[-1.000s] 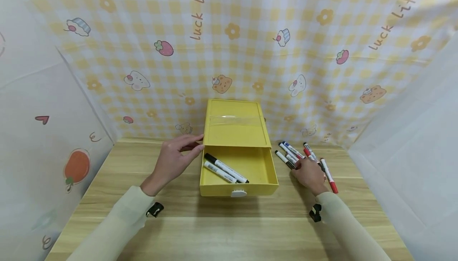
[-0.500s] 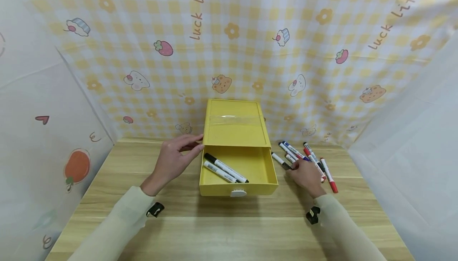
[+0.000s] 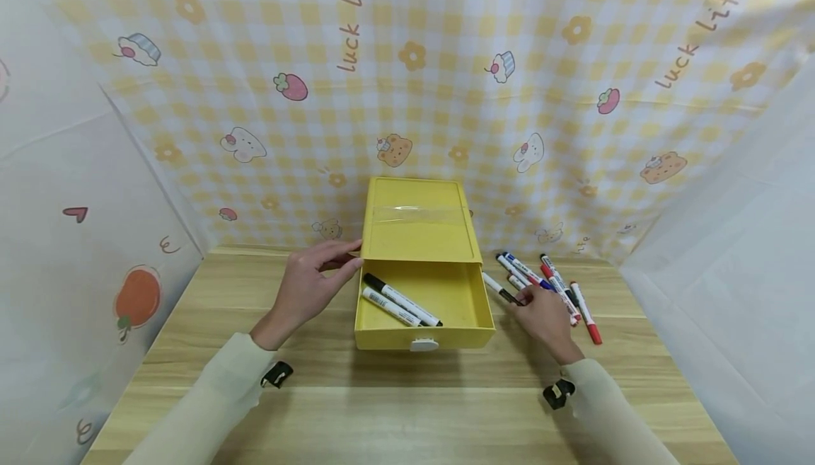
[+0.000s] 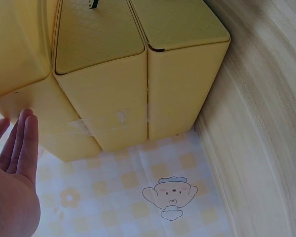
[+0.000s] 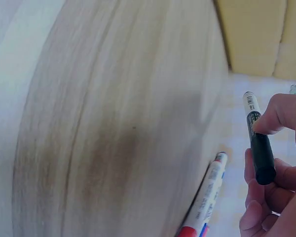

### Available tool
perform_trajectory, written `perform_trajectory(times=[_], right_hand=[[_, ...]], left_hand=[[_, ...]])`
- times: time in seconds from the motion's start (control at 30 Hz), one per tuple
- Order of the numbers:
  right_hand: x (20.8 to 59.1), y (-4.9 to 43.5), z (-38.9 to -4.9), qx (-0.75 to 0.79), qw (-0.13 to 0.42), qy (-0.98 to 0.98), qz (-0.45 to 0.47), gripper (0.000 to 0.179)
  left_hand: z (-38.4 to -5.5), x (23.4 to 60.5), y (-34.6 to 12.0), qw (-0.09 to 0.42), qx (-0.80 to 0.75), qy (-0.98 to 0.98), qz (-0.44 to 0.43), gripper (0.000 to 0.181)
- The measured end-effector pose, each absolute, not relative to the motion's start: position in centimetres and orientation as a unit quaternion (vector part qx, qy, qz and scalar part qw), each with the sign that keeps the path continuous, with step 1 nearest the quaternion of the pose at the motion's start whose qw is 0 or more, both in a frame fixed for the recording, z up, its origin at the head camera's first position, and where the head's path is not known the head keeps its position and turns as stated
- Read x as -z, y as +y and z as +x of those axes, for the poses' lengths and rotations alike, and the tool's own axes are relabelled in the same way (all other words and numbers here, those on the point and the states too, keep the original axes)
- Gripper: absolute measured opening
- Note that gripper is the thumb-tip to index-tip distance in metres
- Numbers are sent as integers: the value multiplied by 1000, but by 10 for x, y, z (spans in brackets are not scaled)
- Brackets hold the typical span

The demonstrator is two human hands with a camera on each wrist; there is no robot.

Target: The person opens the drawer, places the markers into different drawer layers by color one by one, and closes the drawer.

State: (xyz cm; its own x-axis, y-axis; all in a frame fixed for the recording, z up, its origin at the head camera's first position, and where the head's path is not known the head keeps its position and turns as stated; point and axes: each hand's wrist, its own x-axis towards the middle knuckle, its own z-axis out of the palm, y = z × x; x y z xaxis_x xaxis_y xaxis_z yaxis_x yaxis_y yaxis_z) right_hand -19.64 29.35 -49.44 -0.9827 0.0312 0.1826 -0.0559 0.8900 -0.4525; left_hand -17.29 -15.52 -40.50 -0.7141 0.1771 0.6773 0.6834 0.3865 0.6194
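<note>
My right hand (image 3: 544,316) pinches a white marker (image 5: 260,143) by its black end between thumb and fingers, right of the yellow drawer (image 3: 388,339). In the head view the marker's white end reaches the drawer's right side. The drawer is pulled out of a yellow drawer cabinet (image 3: 417,238), and two white markers lie slanted in its left part, one with a black cap (image 3: 374,282). My left hand (image 3: 308,284) rests its fingertips at the cabinet's left front edge. Its fingers look fairly straight in the left wrist view and grip nothing.
Several loose markers lie on the wooden table (image 3: 407,422) beyond and right of my right hand, including one with a red cap (image 3: 593,333). A checked cloth (image 3: 414,111) hangs right behind the cabinet. Clear tape (image 3: 417,214) crosses the cabinet's top.
My right hand has moved left, out of the marker pile, bringing the black-ended marker up to the drawer's side. The left hand and the drawer have stayed in place.
</note>
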Motion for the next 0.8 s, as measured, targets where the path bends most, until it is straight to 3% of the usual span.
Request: perform_trajectory(times=[0.47, 0.8], right_hand=[[464, 287, -187, -258, 175, -948, 60, 7], [430, 277, -182, -267, 209, -938, 72, 6]], left_hand=[[-173, 407, -156, 261, 481, -792, -270, 31], [-173, 407, -156, 260, 489, -787, -272, 30]])
